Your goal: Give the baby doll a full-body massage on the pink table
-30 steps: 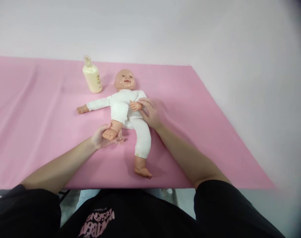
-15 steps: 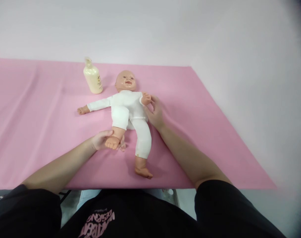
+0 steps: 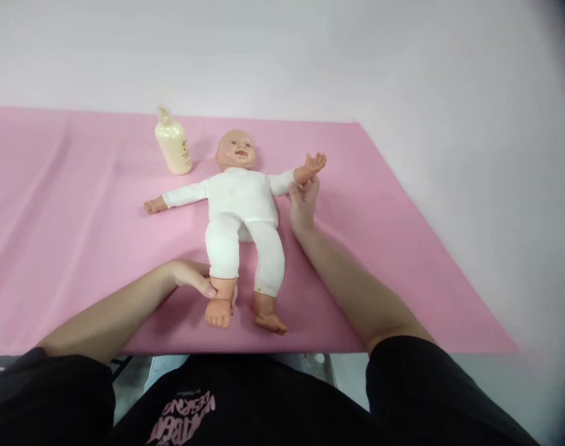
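Note:
A baby doll (image 3: 242, 204) in a white suit lies on its back on the pink sheet (image 3: 69, 235), head away from me. My left hand (image 3: 192, 277) grips the doll's ankle on the left side, and that leg lies stretched out straight toward me. My right hand (image 3: 303, 201) holds the doll's wrist on the right side, with that arm spread outward and its palm raised. The doll's other arm rests flat, pointing left.
A cream pump bottle (image 3: 173, 145) stands upright just left of the doll's head. The pink sheet ends at the near table edge (image 3: 310, 352) right before my body, and a white surface lies beyond the sheet on the right.
My left hand pulled the bent leg down until it lies straight. My right hand swung the doll's arm from across its chest out to the right side.

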`<state>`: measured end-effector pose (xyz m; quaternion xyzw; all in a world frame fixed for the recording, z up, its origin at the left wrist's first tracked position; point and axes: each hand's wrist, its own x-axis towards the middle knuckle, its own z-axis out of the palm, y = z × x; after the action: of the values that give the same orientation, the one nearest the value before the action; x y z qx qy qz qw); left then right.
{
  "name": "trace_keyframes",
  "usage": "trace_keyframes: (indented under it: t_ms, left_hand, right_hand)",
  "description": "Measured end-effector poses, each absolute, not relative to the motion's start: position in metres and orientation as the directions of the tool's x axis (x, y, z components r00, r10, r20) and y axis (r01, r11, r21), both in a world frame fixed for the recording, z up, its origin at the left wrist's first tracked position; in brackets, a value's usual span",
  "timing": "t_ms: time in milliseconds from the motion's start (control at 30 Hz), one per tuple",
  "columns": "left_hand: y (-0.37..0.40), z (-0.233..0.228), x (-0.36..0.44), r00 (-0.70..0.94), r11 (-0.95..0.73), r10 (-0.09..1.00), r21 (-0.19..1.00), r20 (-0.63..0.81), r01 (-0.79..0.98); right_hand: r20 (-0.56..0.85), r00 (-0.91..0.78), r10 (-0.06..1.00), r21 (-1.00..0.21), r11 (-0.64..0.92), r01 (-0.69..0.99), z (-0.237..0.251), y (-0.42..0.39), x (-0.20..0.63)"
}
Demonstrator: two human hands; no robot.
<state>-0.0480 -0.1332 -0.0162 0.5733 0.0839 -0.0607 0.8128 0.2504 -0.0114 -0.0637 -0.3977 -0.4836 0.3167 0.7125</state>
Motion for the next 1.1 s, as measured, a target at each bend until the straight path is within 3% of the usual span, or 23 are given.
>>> trace_keyframes:
  t_ms: [167, 267, 633, 867, 967, 1100]
  left_hand:
    - [-0.132, -0.026, -0.054, 0.954, 0.166, 0.117, 0.952, -0.277, 0.256]
    - [-0.133, -0.027, -0.054, 0.954, 0.138, 0.126, 0.957, -0.273, 0.255]
    - [-0.132, -0.03, -0.056, 0.953, 0.207, 0.073, 0.939, -0.294, 0.274]
    - [-0.133, -0.017, -0.049, 0.987, 0.325, 0.017, 0.934, -0.161, 0.147]
    - [-0.135, -0.011, -0.047, 0.997, 0.381, 0.041, 0.924, -0.063, 0.043]
    - [-0.138, -0.015, -0.048, 0.991, 0.377, 0.132, 0.926, -0.016, -0.035]
  right_hand:
    - [0.102, 0.43, 0.897, -0.91, 0.259, -0.323, -0.066, -0.008, 0.254]
    - [-0.074, 0.446, 0.892, -0.885, 0.147, -0.442, -0.065, -0.003, 0.257]
    - [-0.082, 0.467, 0.88, -0.872, 0.164, -0.462, -0.065, -0.002, 0.255]
    - [0.029, 0.453, 0.891, -0.899, 0.221, -0.379, -0.066, -0.007, 0.255]
    - [0.239, 0.408, 0.881, -0.914, 0.346, -0.212, -0.069, -0.008, 0.256]
    - [0.516, 0.309, 0.799, -0.842, 0.539, 0.012, -0.07, -0.008, 0.253]
